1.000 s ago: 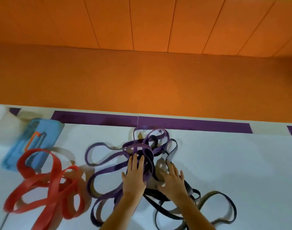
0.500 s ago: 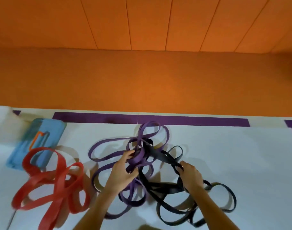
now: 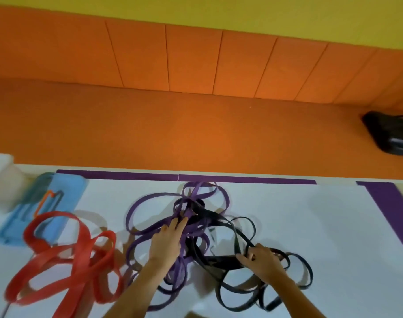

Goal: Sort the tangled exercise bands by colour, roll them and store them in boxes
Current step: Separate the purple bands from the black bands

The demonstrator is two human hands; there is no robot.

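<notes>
Purple bands [image 3: 136, 207] and black bands [image 3: 246, 226] lie knotted together in the middle of the white table [image 3: 310, 226]. My left hand [image 3: 167, 243] rests on the purple loops with its fingers pushed into the knot. My right hand [image 3: 262, 260] grips a black band at the right of the tangle, pulling it taut from the knot. A separate heap of red bands [image 3: 65, 255] lies at the left, apart from both hands.
A blue flat lid or tray [image 3: 67, 191] with an orange clip lies at the back left beside a translucent white box [image 3: 1, 180]. Purple tape [image 3: 241, 179] marks the table's far edge. An orange floor and wall lie beyond, with a black bag [image 3: 388, 134] at right.
My right hand has moved right and nearer with the black band, drawing it out of the knot. My left hand has flattened onto the purple loops. The view has tilted up.
</notes>
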